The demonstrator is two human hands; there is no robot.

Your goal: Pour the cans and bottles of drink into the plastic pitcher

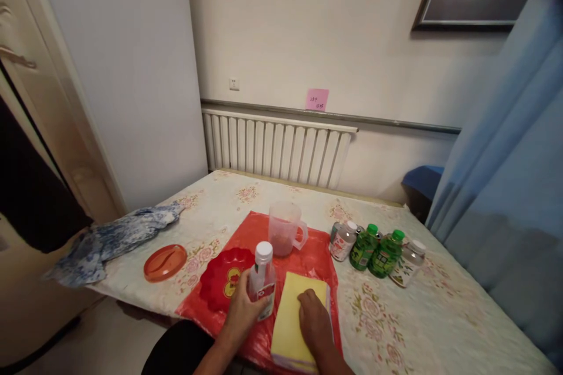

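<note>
My left hand (246, 304) is closed round a clear plastic bottle (264, 278) with a white cap and a red-and-white label, upright over the red plastic sheet (314, 246). My right hand (314, 319) rests with curled fingers on the top yellow cloth (290, 310) of a folded stack; its fingertips are partly hidden. Left of the bottle is a red scalloped plate (215, 284) with yellow designs. A translucent measuring jug (284, 228), its handle to the right, stands behind the bottle.
On the right stand a white-capped jar (343, 241), two green bottles (365, 249) and another clear bottle (407, 263). An orange lid (165, 263) lies at left near a blue-and-white cloth (123, 237). A radiator (277, 146) stands behind the floral-covered table (373, 328).
</note>
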